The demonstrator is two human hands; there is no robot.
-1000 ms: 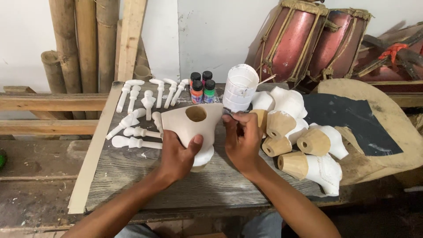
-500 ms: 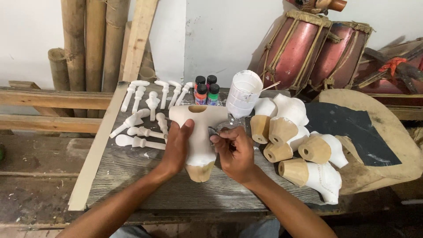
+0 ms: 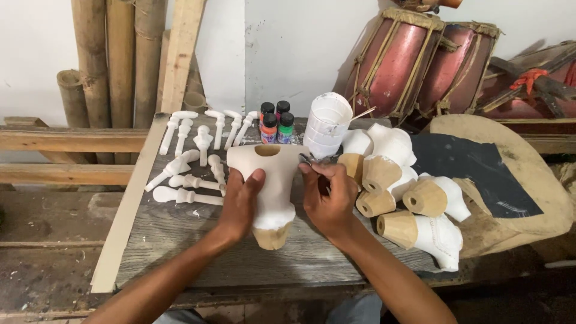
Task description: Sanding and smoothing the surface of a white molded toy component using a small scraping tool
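My left hand grips a white-painted wooden torso piece from its left side, holding it upright over the grey plank table. The piece has a hole at its top and a bare wood base. My right hand is closed on a thin dark tool, its tip touching the piece's upper right shoulder. What the tool is exactly cannot be made out.
Several white carved limb pieces lie at the table's left. Small paint bottles and a white cup stand behind. Similar white torso pieces with wood bases are piled at right, beside a dark sheet. Drums and bamboo poles stand behind.
The torso piece has been turned from lying with its hole facing me to upright, wood base down. My right hand has shifted to its upper right shoulder with the tool.
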